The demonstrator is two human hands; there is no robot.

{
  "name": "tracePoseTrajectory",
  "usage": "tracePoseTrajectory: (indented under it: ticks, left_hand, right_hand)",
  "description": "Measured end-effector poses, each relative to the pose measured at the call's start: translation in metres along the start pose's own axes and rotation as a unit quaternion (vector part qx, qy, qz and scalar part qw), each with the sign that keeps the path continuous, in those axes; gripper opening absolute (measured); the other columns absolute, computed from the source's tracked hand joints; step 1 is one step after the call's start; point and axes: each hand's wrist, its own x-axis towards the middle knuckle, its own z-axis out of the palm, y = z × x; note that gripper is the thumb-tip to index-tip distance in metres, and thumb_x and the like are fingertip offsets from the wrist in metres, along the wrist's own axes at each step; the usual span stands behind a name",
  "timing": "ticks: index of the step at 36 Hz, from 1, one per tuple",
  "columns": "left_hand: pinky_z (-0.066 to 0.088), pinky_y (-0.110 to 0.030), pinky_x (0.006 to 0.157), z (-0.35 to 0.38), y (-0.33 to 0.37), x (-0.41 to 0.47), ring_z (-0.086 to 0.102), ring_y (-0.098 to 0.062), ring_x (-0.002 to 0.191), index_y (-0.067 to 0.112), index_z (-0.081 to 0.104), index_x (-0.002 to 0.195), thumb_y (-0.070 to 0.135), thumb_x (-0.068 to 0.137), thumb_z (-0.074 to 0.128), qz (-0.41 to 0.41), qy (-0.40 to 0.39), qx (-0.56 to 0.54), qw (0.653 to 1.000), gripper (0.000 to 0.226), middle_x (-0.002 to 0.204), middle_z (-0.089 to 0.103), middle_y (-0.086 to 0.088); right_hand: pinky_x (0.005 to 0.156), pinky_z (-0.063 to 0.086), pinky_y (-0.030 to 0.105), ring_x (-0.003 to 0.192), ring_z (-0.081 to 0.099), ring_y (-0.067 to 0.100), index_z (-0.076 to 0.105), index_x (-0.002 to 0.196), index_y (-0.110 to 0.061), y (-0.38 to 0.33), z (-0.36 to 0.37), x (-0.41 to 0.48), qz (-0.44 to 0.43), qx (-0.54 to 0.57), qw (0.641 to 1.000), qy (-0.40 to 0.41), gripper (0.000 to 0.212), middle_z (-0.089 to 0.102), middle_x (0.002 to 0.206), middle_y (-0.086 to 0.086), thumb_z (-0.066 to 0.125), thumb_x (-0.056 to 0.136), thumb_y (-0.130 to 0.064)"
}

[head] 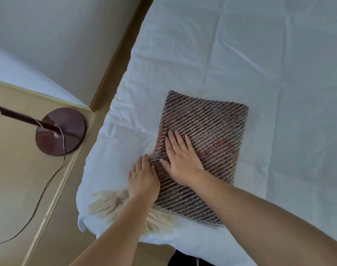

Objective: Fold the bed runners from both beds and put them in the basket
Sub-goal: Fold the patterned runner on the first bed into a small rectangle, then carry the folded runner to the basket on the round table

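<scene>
Room: a white bed sheet (240, 54), creased, fills most of the view; a pale wooden floor runs along its left side.
Beside the bed: a round dark-red lamp base (61, 131) stands on the floor, with a thin cord (48, 185) trailing away from it.
Bed runner: a woven brown and cream bed runner (211, 131) lies near the foot corner of the bed, folded down to a compact, thick rectangle.
Fringe: a cream fringe (110, 204) spills out from under the runner's near left edge onto the sheet.
Right hand: the right hand (181, 160) lies flat on top of the folded runner, fingers straight and spread, pressing it down.
Left hand: the left hand (143, 177) rests against the runner's left edge, fingers straight along the fold, gripping nothing.
Basket: not in view.
Done so far: this runner looks folded, or one smoothing press short of it.
Still to do: I judge that it has yet to be lifted and carried to the basket.
Other runner: not visible, so I cannot tell whether it is folded or put away.
</scene>
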Motion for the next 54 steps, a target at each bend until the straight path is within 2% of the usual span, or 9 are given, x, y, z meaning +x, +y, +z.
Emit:
tracePoseTrajectory:
  ticks: [7,12,18,24,32,38,41,46,54]
  left_hand:
    - [0.032,-0.044,0.105,-0.024,-0.014,-0.014,0.038,-0.029,0.129,0.009,0.038,0.140,0.021,0.100,0.033,-0.027,0.035,-0.073,0.996,0.042,0.142,0.043,-0.010]
    - [0.023,-0.038,0.115,-0.038,-0.009,-0.020,0.025,-0.024,0.140,0.010,0.032,0.145,0.024,0.100,0.031,0.037,0.062,-0.030,0.997,0.047,0.152,0.030,-0.008]
    - [-0.014,-0.032,0.115,-0.015,0.021,-0.002,-0.022,-0.015,0.143,0.017,-0.005,0.151,0.051,0.095,0.002,0.253,-0.026,0.166,0.953,0.067,0.157,-0.016,-0.001]
    - [-0.011,-0.040,0.117,0.001,0.037,0.043,-0.020,-0.027,0.144,0.017,-0.017,0.149,0.059,0.092,0.005,0.212,-0.042,0.169,0.962,0.073,0.153,-0.030,-0.003]
    - [0.017,-0.045,0.117,-0.015,0.037,0.066,0.005,-0.027,0.147,0.027,-0.013,0.150,0.055,0.096,0.027,0.162,-0.102,0.000,0.982,0.073,0.160,-0.008,-0.008]
    - [0.042,-0.044,0.101,-0.026,0.041,0.078,0.044,-0.028,0.129,0.020,0.013,0.149,0.049,0.089,0.055,0.080,-0.092,-0.196,0.973,0.079,0.147,0.037,-0.006]
    - [0.049,-0.038,0.082,-0.030,0.045,0.091,0.059,-0.023,0.103,0.016,0.040,0.134,0.055,0.083,0.062,0.007,-0.133,-0.257,0.957,0.068,0.119,0.057,-0.001]
    - [0.055,-0.042,0.083,-0.036,0.043,0.097,0.067,-0.022,0.090,0.021,0.061,0.110,0.058,0.076,0.068,-0.018,-0.232,-0.286,0.929,0.051,0.102,0.069,0.000]
    - [0.047,-0.033,0.077,-0.072,0.075,0.057,0.060,-0.015,0.088,0.022,0.047,0.115,0.036,0.088,0.065,0.105,-0.145,-0.253,0.951,0.035,0.097,0.058,0.010]
  right_hand:
    - [0.117,-0.014,0.048,0.145,-0.021,0.027,-0.008,0.152,-0.013,-0.012,0.018,-0.030,-0.097,-0.027,0.995,-0.027,0.068,-0.016,0.160,0.009,0.012,0.100,-0.052]
    - [0.116,-0.014,0.050,0.145,-0.023,0.026,-0.009,0.152,-0.023,0.007,0.002,-0.017,-0.113,-0.052,0.992,-0.027,0.064,-0.019,0.159,0.005,0.007,0.099,-0.054]
    - [0.118,-0.009,0.050,0.145,-0.021,0.027,-0.012,0.152,-0.021,0.087,-0.036,0.015,0.051,-0.074,0.995,0.029,0.071,-0.019,0.158,0.009,0.000,0.095,-0.061]
    - [0.118,-0.010,0.049,0.146,-0.017,0.031,-0.010,0.152,-0.015,0.136,-0.032,-0.004,0.279,0.006,0.959,0.042,0.078,-0.017,0.159,0.012,0.009,0.094,-0.064]
    - [0.120,-0.002,0.046,0.146,-0.014,0.034,-0.016,0.150,-0.009,0.043,0.036,-0.073,0.399,0.142,0.905,0.040,0.080,-0.022,0.158,0.013,-0.003,0.091,-0.061]
    - [0.119,0.003,0.040,0.147,0.003,0.033,-0.004,0.152,-0.010,-0.001,0.060,-0.112,0.409,0.218,0.883,0.072,0.086,-0.007,0.161,0.012,0.000,0.089,-0.067]
    - [0.115,0.026,0.042,0.141,0.026,0.028,0.009,0.154,-0.016,0.018,0.049,-0.106,0.438,0.337,0.818,0.164,0.079,0.018,0.158,0.010,0.032,0.093,-0.061]
    - [0.093,0.048,0.036,0.108,0.061,0.022,0.040,0.140,-0.019,0.073,0.005,-0.074,0.498,0.590,0.604,0.198,0.064,0.058,0.132,0.002,0.062,0.087,-0.047]
    - [0.089,0.049,0.039,0.096,0.062,0.020,0.053,0.124,-0.021,0.077,-0.036,-0.099,0.448,0.651,0.592,0.157,0.040,0.064,0.113,0.001,0.065,0.088,-0.032]
